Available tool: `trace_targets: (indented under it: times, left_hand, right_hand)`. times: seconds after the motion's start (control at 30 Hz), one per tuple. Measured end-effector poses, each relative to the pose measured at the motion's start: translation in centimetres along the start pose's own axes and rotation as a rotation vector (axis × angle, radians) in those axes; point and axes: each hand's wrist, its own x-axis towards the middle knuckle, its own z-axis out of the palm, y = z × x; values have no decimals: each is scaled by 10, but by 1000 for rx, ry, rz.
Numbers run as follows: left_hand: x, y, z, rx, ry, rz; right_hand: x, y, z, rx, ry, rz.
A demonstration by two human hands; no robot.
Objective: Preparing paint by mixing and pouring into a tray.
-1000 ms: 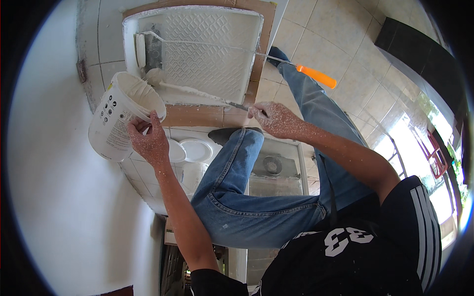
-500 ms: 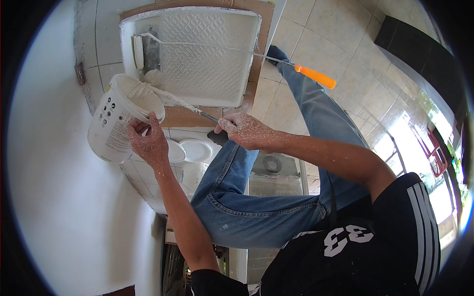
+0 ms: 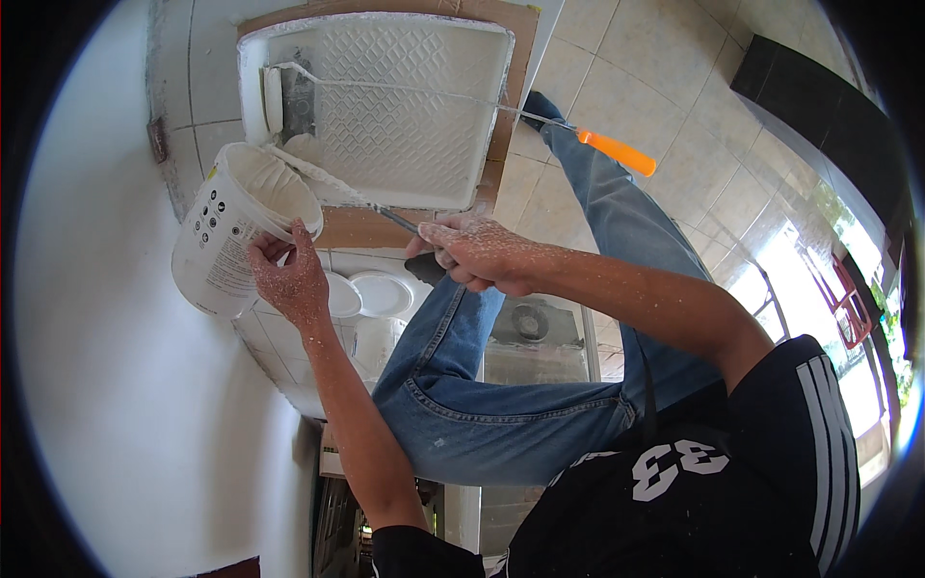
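Observation:
My left hand (image 3: 292, 273) pinches the near rim of a white plastic bucket (image 3: 214, 246), which is tipped toward the paint tray. Thick white paint (image 3: 275, 185) coats the inside of the bucket. My right hand (image 3: 482, 254) is closed around the grey end of a long stick-like tool (image 3: 337, 183) covered in white paint. The tool's far end lies over the bucket's upper rim, at the tray's near left corner; its exact kind is unclear. Both hands are speckled with paint. Just beyond is the white paint tray (image 3: 507, 96), with a ridged floor and paint in it.
A paint roller (image 3: 274, 100) lies across the tray, its orange handle (image 3: 617, 152) sticking out to the right. Brown cardboard (image 3: 491, 183) sits under the tray. White round lids (image 3: 382, 294) are on the floor beside my leg. A white wall (image 3: 106, 318) runs along the left.
The paint-covered tool has shifted slightly up and left, its far end moving from inside the bucket mouth to above the rim. My right hand has turned a little; my left hand stays.

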Motion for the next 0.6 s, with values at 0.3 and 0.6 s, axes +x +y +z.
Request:
trace_targets:
  times: [0.3,0.6]
  left_hand:
    - [1,-10,-1,-69,50,-65]
    - [4,-36,-12,-164,196,-150]
  right_hand:
    - [-21,19,-22,73,49,74]
    - [-32,14,-33,-324,195,-49]
